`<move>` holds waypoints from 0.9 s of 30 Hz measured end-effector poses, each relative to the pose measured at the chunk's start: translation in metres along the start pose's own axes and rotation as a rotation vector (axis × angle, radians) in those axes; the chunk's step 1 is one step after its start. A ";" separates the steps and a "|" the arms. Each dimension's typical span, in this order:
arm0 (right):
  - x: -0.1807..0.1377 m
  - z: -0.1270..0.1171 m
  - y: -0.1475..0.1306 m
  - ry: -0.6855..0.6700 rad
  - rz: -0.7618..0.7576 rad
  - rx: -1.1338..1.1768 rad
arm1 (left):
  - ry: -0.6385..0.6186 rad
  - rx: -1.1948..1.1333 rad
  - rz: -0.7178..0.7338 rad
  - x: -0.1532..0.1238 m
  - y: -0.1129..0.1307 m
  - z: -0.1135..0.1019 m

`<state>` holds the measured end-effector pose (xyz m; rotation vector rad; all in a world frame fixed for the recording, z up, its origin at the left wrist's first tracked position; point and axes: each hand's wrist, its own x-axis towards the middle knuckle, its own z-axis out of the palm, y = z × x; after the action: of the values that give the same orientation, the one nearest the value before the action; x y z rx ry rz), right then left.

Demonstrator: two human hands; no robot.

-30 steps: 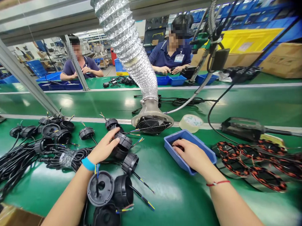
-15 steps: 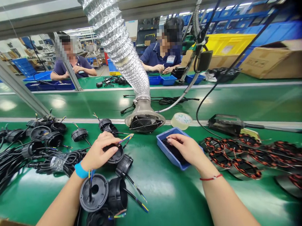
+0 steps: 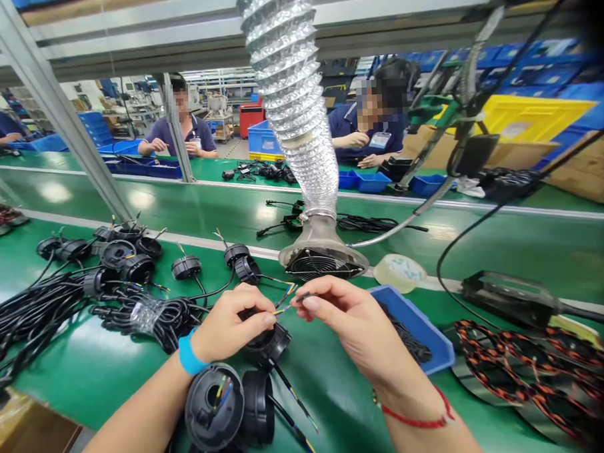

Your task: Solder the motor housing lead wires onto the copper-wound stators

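My left hand [image 3: 236, 324], with a blue wristband, pinches thin coloured wires [image 3: 284, 311] between thumb and fingers. A black round housing [image 3: 273, 348] is partly hidden under and beside it. My right hand [image 3: 343, 311] is closed in a pinch on a small thin black piece [image 3: 304, 296], held right by the wire ends; whether they touch I cannot tell. To the right of that hand a blue tray [image 3: 441, 334] holds many similar thin black pieces [image 3: 409, 335]. Nearer me, an upturned black housing [image 3: 214, 417] shows wires inside, with another housing [image 3: 258, 407] on its side.
A silver duct with a fan hood [image 3: 323, 249] hangs before my hands, beside a tape roll [image 3: 399, 273]. Wound copper stator rings [image 3: 518, 364] lie right. Black cables [image 3: 40, 311] and several housings [image 3: 133, 260] lie left. Co-workers sit across the line.
My right hand has come out of the blue tray and moved left to the wires, now with a small black piece. The left hand still pinches the wires. The view has shifted.
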<state>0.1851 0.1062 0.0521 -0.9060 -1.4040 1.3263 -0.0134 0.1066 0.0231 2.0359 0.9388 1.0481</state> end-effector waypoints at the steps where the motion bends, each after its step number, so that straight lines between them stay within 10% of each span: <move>1: 0.000 0.002 0.002 0.009 0.005 0.014 | 0.000 -0.019 -0.010 0.000 0.000 0.000; 27: -0.003 0.004 0.015 0.033 0.016 -0.016 | 0.013 -0.063 -0.018 0.003 -0.002 0.000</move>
<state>0.1806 0.1043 0.0368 -0.9476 -1.3859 1.3085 -0.0125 0.1098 0.0227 1.9679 0.9178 1.0690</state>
